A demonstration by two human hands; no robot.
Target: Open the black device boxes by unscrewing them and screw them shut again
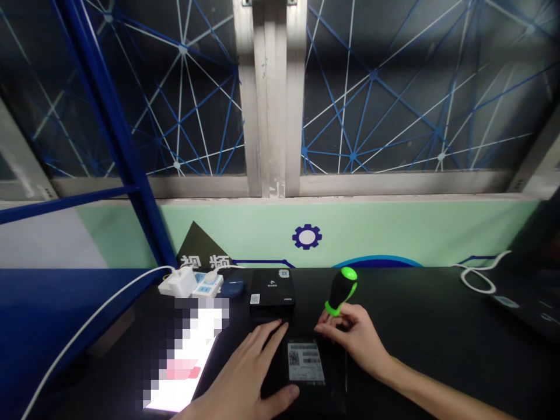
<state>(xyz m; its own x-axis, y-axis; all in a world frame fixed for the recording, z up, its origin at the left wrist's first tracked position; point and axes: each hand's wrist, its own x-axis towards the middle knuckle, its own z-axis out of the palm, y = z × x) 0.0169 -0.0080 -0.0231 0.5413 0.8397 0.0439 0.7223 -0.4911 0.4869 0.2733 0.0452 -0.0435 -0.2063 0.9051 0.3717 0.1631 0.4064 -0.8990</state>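
A screwdriver [342,294] with a black and bright green handle stands nearly upright, tilted a little to the right. The thumb and fingers of my right hand [365,343] are closed on it just below the handle; its tip is hidden. Under my hands lies a flat black device [335,385], hard to tell from the dark tabletop, with a white printed label [306,363] on top. My left hand [247,373] rests with fingers stretched along the device's left side, the thumb reaching toward the label, holding nothing.
Behind my hands sits a black box [272,289] with small stickers. A white power strip [192,284] with plugs and a dark blue rounded object [233,287] are at its left. A bright, pixelated screen [192,356] lies near my left forearm. At far right are a white cable [479,286] and another dark device [525,315].
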